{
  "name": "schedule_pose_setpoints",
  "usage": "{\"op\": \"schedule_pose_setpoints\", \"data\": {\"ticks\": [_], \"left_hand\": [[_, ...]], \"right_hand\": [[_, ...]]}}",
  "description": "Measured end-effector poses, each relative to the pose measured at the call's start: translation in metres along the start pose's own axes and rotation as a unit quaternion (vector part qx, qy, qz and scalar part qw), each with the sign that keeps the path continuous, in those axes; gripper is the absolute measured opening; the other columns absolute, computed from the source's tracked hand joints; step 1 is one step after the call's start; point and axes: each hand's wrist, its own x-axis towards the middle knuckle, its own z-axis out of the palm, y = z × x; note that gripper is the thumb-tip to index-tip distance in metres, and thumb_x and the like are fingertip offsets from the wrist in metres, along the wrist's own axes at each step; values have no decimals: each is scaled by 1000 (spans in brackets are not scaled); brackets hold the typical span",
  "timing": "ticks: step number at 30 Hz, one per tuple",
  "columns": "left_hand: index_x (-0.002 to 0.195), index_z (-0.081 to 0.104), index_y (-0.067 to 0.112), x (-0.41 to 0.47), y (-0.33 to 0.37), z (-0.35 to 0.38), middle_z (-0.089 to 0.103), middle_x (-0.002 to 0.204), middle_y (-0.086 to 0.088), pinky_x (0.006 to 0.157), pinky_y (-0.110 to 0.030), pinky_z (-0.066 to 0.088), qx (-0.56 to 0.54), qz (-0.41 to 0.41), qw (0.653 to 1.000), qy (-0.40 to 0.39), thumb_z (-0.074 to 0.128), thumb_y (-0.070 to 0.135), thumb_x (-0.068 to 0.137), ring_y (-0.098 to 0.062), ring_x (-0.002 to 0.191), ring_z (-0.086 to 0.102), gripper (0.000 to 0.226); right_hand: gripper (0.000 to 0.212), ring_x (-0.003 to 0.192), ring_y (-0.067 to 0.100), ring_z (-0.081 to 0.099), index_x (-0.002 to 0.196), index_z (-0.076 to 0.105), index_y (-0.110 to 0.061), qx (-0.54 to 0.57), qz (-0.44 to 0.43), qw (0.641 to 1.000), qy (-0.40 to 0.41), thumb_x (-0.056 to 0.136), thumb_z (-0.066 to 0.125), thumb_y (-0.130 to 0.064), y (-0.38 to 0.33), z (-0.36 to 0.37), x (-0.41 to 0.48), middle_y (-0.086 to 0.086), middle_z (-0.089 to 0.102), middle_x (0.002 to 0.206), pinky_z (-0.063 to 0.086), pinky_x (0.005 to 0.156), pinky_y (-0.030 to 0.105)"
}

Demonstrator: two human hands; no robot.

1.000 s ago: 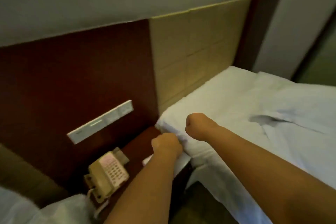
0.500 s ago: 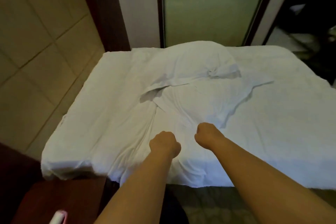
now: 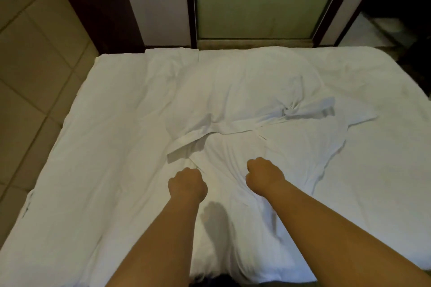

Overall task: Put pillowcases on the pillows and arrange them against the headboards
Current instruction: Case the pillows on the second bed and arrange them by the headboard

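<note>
A crumpled white fabric pillowcase (image 3: 291,147) is spread on the white-sheeted bed (image 3: 105,170) directly ahead of both hands. Its long axis runs crosswise, from just beyond the left hand (image 3: 187,185) past the right hand (image 3: 264,176) and well out to that hand's right. Both hands are curled into tight fists, side by side and a little apart, with the right hand set slightly farther forward. Cloth is bunched into each fist, so the pillowcase's near edge is judged to be gripped by both; the fingers themselves are hidden underneath. A rounded white mound (image 3: 245,81), probably a pillow, lies farther ahead, beyond the pillowcase. The tan panelled headboard (image 3: 25,81) stands well to the left of the left hand.
</note>
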Motion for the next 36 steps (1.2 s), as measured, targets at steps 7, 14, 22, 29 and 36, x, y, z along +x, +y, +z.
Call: {"op": "schedule_pose_setpoints", "data": {"ticks": [7,14,22,29,36], "left_hand": [[128,46,19,140,-15,-28,46,125,-4,90,-32,39,85,24,996,23,45,25,93,-21,115,47,35],[144,20,11,237,20,-12,30,143,-11,99,-38,36,152,124,977,81,52,30,89,-26,124,37,67],[105,66,9,299,31,19,67,99,-13,67,-34,53,206,135,962,122,47,9,73,-24,80,63,38],[89,71,6,319,50,-13,72,86,-10,66,-31,54,84,116,990,7,67,11,76,-27,80,70,14],[123,62,20,285,53,-51,61,126,-4,92,-30,43,-60,113,992,11,41,13,97,-24,115,57,34]], "right_hand": [[32,112,30,50,125,49,-12,29,-4,999,-28,93,42,-17,-24,-9,121,11,49,123,42,91,35],[52,121,29,42,133,36,-13,5,17,995,97,85,56,-18,-12,-3,229,11,40,134,39,97,36],[69,120,32,47,135,40,-7,-136,-3,985,107,78,64,-37,0,20,287,14,45,134,42,94,41],[48,72,28,61,94,65,-5,-150,18,979,139,56,84,-28,-3,29,300,11,63,84,48,59,32],[56,98,31,57,116,54,-5,-61,26,987,145,75,62,-43,-11,4,278,13,59,107,46,82,40]]}}
